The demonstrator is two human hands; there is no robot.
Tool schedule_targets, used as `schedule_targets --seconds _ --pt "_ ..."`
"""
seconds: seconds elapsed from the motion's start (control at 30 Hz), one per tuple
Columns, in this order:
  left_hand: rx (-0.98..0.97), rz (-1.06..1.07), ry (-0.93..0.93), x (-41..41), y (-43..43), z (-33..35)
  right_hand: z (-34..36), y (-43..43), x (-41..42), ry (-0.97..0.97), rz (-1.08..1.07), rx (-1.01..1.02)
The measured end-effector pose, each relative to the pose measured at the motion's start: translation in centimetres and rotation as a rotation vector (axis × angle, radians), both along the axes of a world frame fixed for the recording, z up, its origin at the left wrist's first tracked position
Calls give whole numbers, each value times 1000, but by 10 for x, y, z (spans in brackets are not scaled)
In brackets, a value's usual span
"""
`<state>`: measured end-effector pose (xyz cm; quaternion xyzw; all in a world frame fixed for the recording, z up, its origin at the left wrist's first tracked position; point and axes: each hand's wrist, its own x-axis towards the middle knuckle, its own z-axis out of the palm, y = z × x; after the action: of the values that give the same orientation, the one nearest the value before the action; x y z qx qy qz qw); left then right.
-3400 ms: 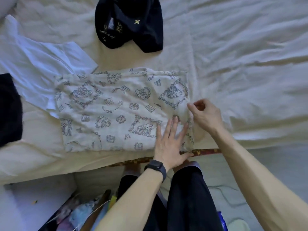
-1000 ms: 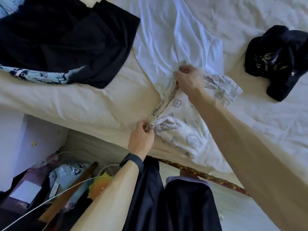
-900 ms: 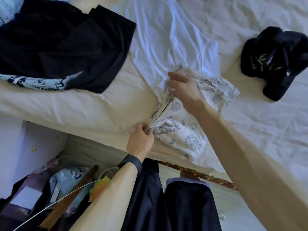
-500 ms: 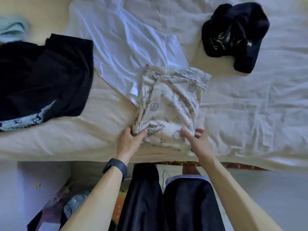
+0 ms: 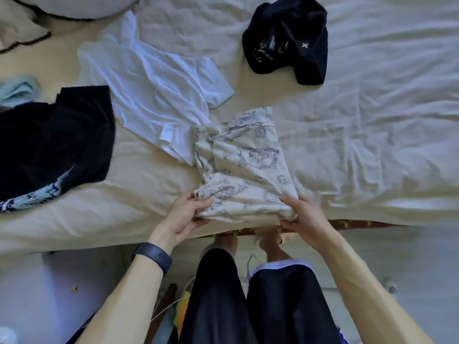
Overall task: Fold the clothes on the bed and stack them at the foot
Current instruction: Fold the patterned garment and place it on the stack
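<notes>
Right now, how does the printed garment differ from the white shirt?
The printed garment is folded; the white shirt lies unfolded. The printed garment has grey motifs; the white shirt is plain. The left hand and right hand grip the garment, not the shirt. Both rest on the bed.

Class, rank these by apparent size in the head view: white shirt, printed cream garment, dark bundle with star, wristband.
1. white shirt
2. printed cream garment (nearer camera; unsure against next)
3. dark bundle
4. wristband
</notes>
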<state>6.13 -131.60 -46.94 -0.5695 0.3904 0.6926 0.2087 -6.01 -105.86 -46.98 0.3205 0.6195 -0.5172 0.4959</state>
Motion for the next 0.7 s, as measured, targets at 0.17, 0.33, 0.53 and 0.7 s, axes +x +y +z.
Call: schedule_targets --seconds 0.17,0.33,0.53,0.7 --pt "-64 -23 279 -92 34 86 92 47 -78 77 -8 -97" --pt "-181 -67 407 -182 56 159 176 59 -155 296 -50 -131" --pt "-248 22 522 -222 72 195 209 69 -192 464 -36 -211" --pt "-395 -4 487 -181 86 140 147 83 -164 501 13 -152"
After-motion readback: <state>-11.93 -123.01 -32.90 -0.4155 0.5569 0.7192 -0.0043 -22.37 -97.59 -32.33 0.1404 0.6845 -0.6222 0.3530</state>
